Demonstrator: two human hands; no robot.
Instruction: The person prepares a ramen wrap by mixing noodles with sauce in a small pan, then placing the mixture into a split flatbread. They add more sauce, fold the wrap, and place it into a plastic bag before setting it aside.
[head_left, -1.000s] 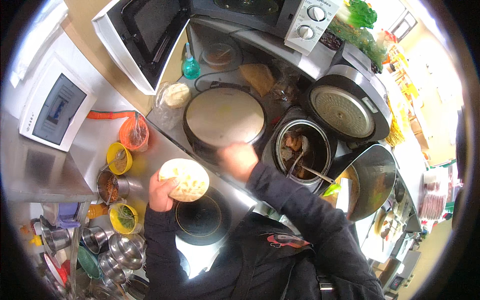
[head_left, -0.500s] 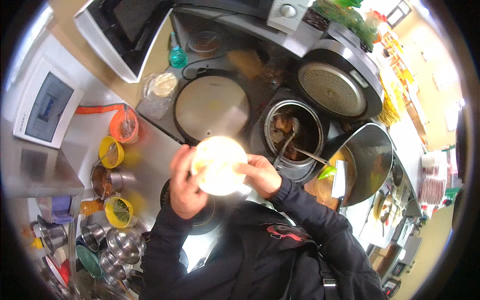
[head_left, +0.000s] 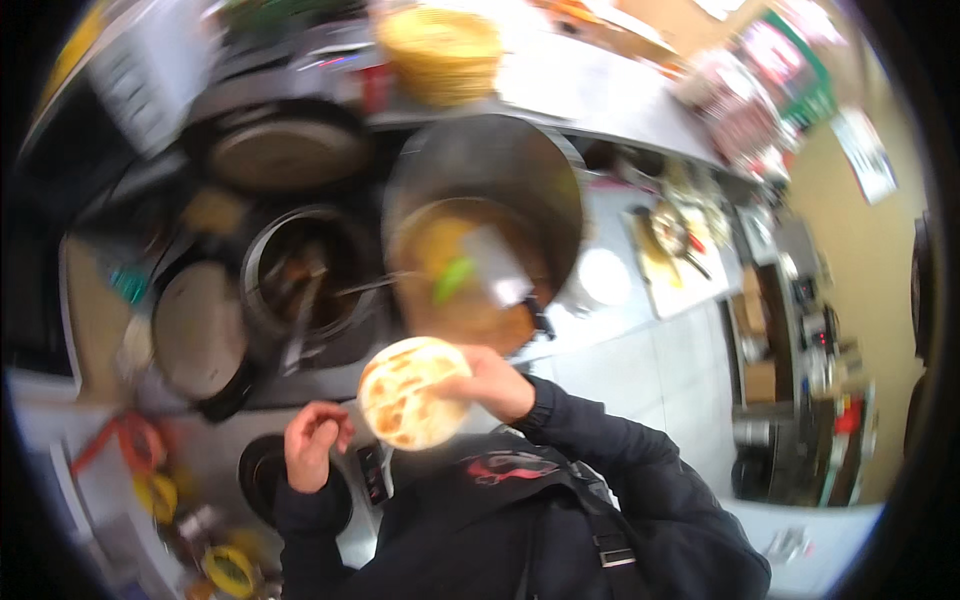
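1. Right hand [head_left: 492, 384] pinched a round browned flatbread [head_left: 412, 392] by its edge, mid-frame, w/ fingers closed on it.
2. Left hand [head_left: 312, 440] loosely curled, empty, lower left.
3. Risk: edge-only grip; bread could flop or slip toward the open pot [head_left: 480, 262].

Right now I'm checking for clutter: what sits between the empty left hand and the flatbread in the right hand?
Nothing sits there. In the head view, only bare grey counter shows between the left hand and the flatbread held by the right hand.
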